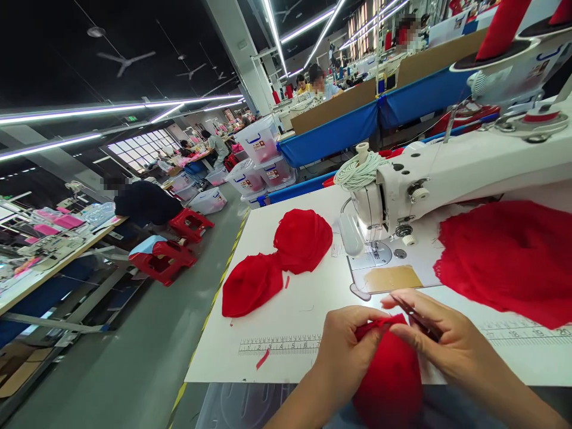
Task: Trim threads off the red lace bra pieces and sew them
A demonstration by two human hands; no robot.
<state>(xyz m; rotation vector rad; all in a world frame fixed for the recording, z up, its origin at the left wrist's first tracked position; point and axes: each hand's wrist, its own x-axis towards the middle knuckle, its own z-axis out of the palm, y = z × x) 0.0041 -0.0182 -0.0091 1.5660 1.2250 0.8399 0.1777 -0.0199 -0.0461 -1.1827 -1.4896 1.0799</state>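
My left hand [351, 342] is closed on a red cup-shaped fabric piece [388, 381], pinching its top edge between thumb and fingers. The piece hangs down over the table's front edge. My right hand [435, 333] has dark thread snips [415, 316] in its palm, and its thumb and fingertips are at the same fabric edge. Left of the sewing machine [379, 202], two joined red fabric cups [304, 238] rest on the white table [214, 363]. A heap of red fabric [509, 256] lies to the right, beside the machine's needle area.
Red fabric scraps [263, 359] lie near a printed ruler [286, 345] on the table. Pale green cord [361, 171] is wound on top of the machine head. Clear plastic bins [259, 140] stand beyond the table. Red stools [163, 262] and a seated person [145, 199] are across the aisle.
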